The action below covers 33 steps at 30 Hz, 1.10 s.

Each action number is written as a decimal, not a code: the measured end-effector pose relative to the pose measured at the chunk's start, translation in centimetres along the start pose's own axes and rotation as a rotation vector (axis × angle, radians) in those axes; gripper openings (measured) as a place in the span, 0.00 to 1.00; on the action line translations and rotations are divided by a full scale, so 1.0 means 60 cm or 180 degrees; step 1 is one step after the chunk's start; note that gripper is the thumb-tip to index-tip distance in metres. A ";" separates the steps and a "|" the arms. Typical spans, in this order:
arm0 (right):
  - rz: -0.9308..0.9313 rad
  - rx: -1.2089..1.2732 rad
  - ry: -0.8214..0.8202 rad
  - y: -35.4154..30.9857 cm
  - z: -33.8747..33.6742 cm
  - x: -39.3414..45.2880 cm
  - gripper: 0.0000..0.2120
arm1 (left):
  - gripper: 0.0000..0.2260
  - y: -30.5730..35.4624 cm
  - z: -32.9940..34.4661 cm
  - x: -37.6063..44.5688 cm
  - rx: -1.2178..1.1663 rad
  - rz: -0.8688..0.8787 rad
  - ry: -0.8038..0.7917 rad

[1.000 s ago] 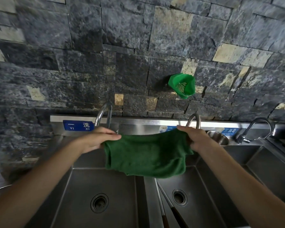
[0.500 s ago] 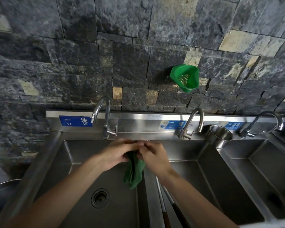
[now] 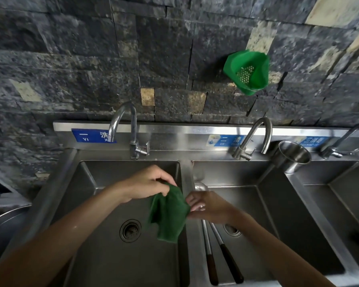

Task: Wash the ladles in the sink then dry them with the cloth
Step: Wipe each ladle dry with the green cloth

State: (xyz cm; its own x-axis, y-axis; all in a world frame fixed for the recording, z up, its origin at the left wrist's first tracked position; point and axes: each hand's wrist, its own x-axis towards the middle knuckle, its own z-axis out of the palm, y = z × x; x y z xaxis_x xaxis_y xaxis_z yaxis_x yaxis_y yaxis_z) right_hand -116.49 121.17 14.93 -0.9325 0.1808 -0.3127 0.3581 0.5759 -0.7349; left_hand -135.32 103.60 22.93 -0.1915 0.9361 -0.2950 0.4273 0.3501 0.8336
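Blue labels [image 3: 94,135] behind the steel triple sink [image 3: 184,168] read "一 洗 YI". Left hand [image 3: 148,184] pinches the green cloth [image 3: 169,214] over the divider; right hand [image 3: 207,206] grips its edge. Two ladles [image 3: 218,255] lie in the middle basin below a stone wall [image 3: 91,59].

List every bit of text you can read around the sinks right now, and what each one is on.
"一" over "YI", then a character half hidden by the left tap: blue label on the backsplash behind the left basin.
"二" over "ER", then a second character and small letters too blurred to read: blue label behind the middle basin.
Three white characters, too blurred to read: blue label behind the right basin.
Nothing readable on the green cloth or the ladles.
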 end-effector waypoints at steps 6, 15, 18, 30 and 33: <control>0.0160 -0.0268 0.0362 0.073 -0.017 0.017 0.10 | 0.16 -0.083 -0.003 0.047 0.0059 -0.0357 0.0268; 0.0426 -0.1279 0.1278 0.124 -0.093 0.083 0.08 | 0.15 -0.160 0.002 0.170 0.0537 0.0008 0.1124; 0.0395 -0.1297 0.1733 0.145 -0.094 0.080 0.05 | 0.14 -0.160 0.022 0.190 0.0560 0.0350 0.1551; 0.1088 -0.0733 0.0808 0.310 0.178 -0.052 0.06 | 0.12 -0.322 0.369 0.098 -0.0271 -0.1023 0.0463; 0.1136 -0.0410 0.0362 0.320 0.221 -0.048 0.10 | 0.14 -0.314 0.418 0.115 -0.1515 -0.1733 0.0383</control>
State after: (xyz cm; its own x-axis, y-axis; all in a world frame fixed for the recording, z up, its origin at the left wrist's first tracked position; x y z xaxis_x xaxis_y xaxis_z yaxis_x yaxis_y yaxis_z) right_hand -106.30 121.13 -6.28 -0.7523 0.4707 -0.4610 0.6586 0.5548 -0.5084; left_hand -122.52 104.32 -6.52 -0.3746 0.6138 -0.6949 -0.1810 0.6866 0.7041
